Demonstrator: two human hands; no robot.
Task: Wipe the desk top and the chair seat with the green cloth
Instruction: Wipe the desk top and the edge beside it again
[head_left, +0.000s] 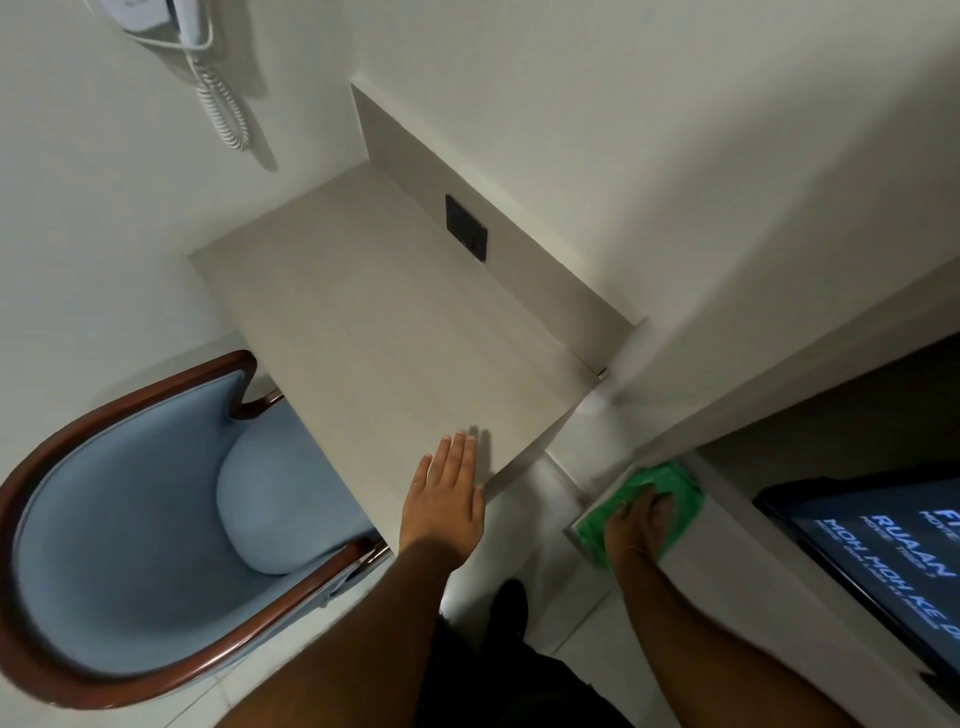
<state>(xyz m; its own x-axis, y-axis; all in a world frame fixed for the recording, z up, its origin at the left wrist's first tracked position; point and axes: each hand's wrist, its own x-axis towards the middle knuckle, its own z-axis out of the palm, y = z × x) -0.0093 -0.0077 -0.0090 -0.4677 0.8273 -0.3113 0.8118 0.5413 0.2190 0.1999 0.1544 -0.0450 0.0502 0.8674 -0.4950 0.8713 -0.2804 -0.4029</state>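
**Right hand on the cloth, left hand flat at the table edge**

The left hand (447, 499) lies open and flat, fingers together and stretched out, with its fingertips on the near corner of the table (395, 332). It holds nothing. The bare table top spreads away ahead of this hand toward the wall, where a small dark socket (466, 226) sits on the upright panel behind it.

The right hand (641, 522) is well apart from the left, out to its right. It presses palm down on the green cloth (670, 493), fingers bent over the bunched fabric; whether they grip it or only press on it cannot be told. The cloth lies on a white ledge (737, 587) beside the table, not on the table itself, and green shows around the hand on its far side and its left.

To the left of the left hand stands the chair (145, 525), with a blue padded seat and back and a dark wooden frame. Its front is tucked under the table edge, just beside the left forearm. Neither hand touches it.

To the right of the right hand a dark screen (878, 556) shows pale lettering. Up on the wall, far ahead of the left hand, hangs a white phone (192, 26) with a coiled cord.
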